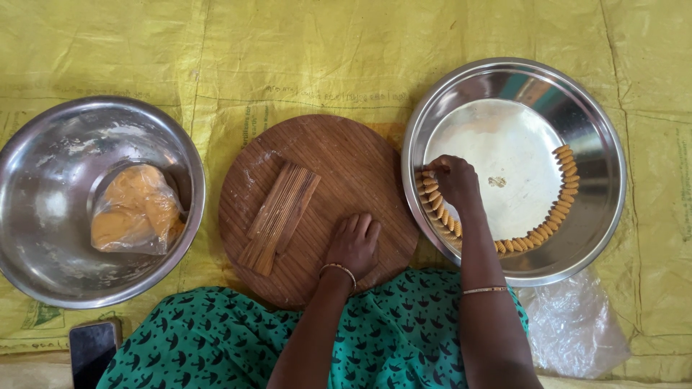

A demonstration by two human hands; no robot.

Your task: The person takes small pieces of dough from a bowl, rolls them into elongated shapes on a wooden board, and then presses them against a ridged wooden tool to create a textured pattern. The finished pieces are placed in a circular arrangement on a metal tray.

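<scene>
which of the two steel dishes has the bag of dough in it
The deep steel bowl on the left holds the bag of dough. The wide steel plate on the right holds small ridged pieces along its rim instead.

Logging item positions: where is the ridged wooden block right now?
In the head view, the ridged wooden block lies on the round wooden board, left of the left hand, between the two steel bowls.

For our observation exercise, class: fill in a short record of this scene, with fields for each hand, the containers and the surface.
left hand: flat on the round wooden board
right hand: in the steel tray, at the row of ridged dough pieces; grip unclear
on board: ridged wooden paddle
steel bowl: holds bagged orange dough
surface: yellow sheet
</scene>
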